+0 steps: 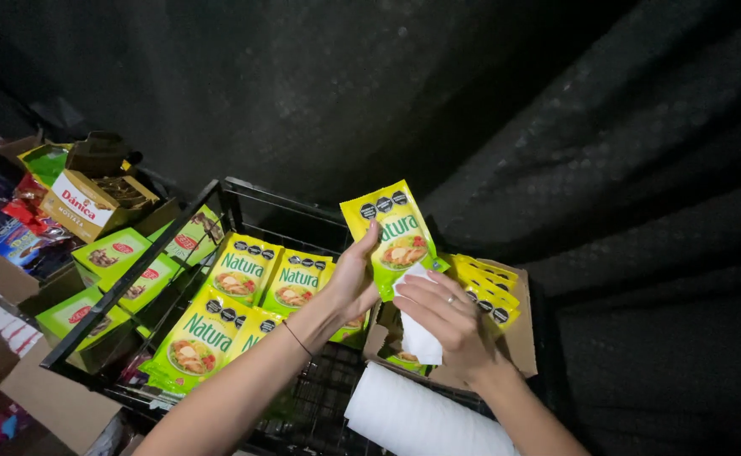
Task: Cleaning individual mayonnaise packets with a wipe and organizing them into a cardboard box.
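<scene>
The left hand (355, 283) grips a yellow-green sauce pouch (396, 232) upright above a cardboard box (518, 338) of what look like matching pouches, while the right hand (451, 321) presses a white paper towel (417, 338) against its lower edge.

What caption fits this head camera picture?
Left hand holds up a yellow-green sauce pouch while right hand wipes it with a white paper towel.

Your left hand (352, 283) grips a yellow-green pouch (396, 232) with black badges; your right hand (446, 317) presses a white wipe (417, 338). Matching pouches (244, 268) sit left of it, a white paper roll (425, 422) below, black fabric (472, 101) behind.
</scene>
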